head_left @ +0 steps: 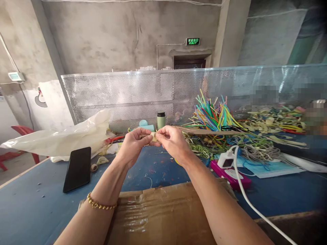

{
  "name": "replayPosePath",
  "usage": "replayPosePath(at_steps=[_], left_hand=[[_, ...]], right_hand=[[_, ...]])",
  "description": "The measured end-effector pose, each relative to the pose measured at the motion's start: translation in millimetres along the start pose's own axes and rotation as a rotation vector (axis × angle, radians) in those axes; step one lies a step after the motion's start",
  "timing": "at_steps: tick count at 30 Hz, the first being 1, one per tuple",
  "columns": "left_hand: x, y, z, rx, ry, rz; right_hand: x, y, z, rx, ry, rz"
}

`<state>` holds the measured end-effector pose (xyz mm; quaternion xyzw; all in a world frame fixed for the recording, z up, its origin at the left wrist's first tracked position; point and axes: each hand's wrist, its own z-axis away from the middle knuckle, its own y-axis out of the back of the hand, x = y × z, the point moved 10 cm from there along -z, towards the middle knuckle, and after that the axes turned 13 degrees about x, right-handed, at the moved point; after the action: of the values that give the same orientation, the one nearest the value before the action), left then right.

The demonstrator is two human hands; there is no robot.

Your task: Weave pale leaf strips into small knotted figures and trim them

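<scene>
Two hands meet above the blue counter (158, 170), the left hand (136, 143) and the right hand (173, 141), with a small pale piece (154, 136) pinched between their thumbs and fingers. What that piece is made of, I cannot tell from where I stand. Both forearms reach over a flattened sheet of cardboard (166, 211), and a gold beaded bracelet (100, 206) circles the left wrist. A green bottle (161, 121) with a dark cap stands upright just beyond the fingers.

Over on the left lie a black phone (77, 170) and, behind it, a crumpled, milky plastic bag (76, 136). The right side is busier: a bundle of bright strands (214, 114) (every colour at once, it seems) fans upward, with green scraps (199, 148) strewn in front. Nearer, a white charger (226, 160) sits on a magenta box (240, 182), its white cable (245, 195) trailing toward the near edge. Behind everything runs a perforated metal screen (127, 93), and a green exit sign (192, 42) glows on the wall.
</scene>
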<state>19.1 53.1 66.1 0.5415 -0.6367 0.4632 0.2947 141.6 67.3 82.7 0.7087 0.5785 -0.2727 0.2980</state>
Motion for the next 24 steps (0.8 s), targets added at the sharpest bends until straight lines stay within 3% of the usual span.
replayPosePath(at_steps=[6, 15, 24], left_hand=[[0.1, 3.3, -0.1, 0.05, -0.005, 0.026], [-10.1, 7.0, -4.8, 0.044, 0.007, 0.0], [-7.2, 9.6, -6.3, 0.058, -0.049, -0.054]], right_hand=[[-1.8, -2.0, -0.1, -0.027, 0.035, -0.016], [4.5, -3.1, -3.3, -0.013, 0.069, 0.029], [-1.2, -5.0, -1.3, -0.066, 0.127, 0.054]])
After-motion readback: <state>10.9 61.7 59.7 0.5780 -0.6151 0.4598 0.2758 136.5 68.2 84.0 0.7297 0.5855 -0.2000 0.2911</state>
